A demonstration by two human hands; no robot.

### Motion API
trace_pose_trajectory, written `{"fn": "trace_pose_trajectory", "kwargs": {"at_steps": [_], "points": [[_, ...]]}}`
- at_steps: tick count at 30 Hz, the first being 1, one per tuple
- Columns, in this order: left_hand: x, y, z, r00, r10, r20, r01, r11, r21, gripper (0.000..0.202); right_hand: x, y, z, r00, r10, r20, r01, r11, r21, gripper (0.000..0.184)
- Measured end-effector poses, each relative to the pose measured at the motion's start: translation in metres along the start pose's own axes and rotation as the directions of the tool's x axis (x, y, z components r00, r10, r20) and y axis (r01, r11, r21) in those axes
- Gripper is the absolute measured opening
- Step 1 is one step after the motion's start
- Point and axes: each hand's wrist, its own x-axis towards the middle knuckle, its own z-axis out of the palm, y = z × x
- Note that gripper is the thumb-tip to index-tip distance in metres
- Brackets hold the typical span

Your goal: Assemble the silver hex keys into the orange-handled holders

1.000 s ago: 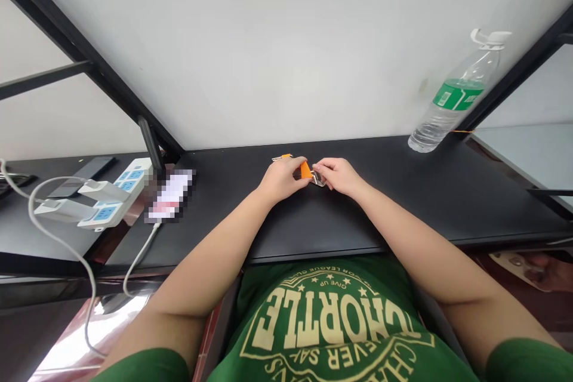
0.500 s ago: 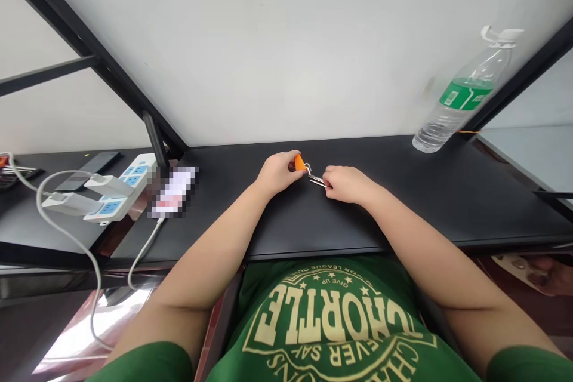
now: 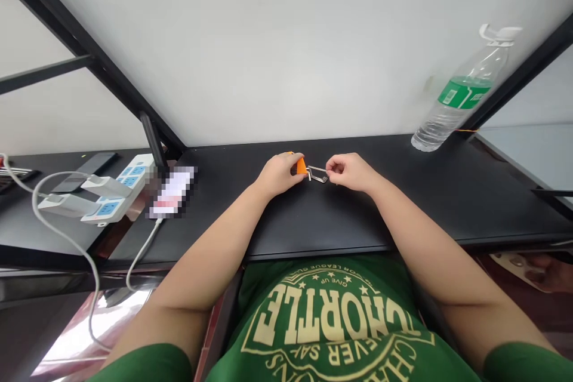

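Observation:
My left hand (image 3: 278,175) is closed around an orange hex key holder (image 3: 301,165), thumb below and fingers over its top. Several bent silver hex keys (image 3: 319,178) stick out of the holder to the right. My right hand (image 3: 351,171) pinches the end of one long thin hex key (image 3: 317,169) between thumb and fingertips. That key lies above the others, with a gap between them. Both hands are just over the black tabletop (image 3: 313,221). The inner part of the holder is hidden by my left fingers.
A tilted-looking water bottle (image 3: 465,94) with a green label stands at the back right by the wall. To the left are a plugged-in phone (image 3: 173,192), a white power strip (image 3: 120,188) with chargers, a white cable (image 3: 71,239) and a dark phone (image 3: 87,170).
My right hand has shifted slightly up and away from the bunch of keys, now pinching a single hex key. My left hand has stayed nearly in place, the holder turned a little.

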Motion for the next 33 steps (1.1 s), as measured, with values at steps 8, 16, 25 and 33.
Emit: {"fn": "trace_pose_trajectory", "kwargs": {"at_steps": [8, 16, 25, 33], "points": [[-0.0011, 0.0001, 0.0006, 0.999, 0.052, -0.010, -0.053, 0.997, -0.064, 0.050, 0.0002, 0.0046, 0.0016, 1.000, -0.007, 0.020, 0.005, 0.994, 0.105, 0.008], [-0.0025, 0.0006, 0.0007, 0.999, 0.049, -0.024, -0.052, 0.990, -0.128, 0.050, -0.0003, 0.0049, -0.0046, 0.998, 0.027, 0.050, -0.039, 0.966, 0.256, 0.007], [-0.0017, 0.0027, 0.0048, 0.994, 0.101, -0.042, -0.106, 0.984, -0.142, 0.046, -0.0005, 0.0049, 0.0011, 1.000, -0.009, 0.005, 0.007, 0.969, 0.247, 0.007], [-0.0017, 0.0004, 0.0053, 0.996, 0.070, -0.063, -0.082, 0.973, -0.217, 0.049, 0.0006, 0.0089, -0.0020, 0.999, -0.008, -0.047, 0.020, 0.966, 0.257, 0.007]]}}
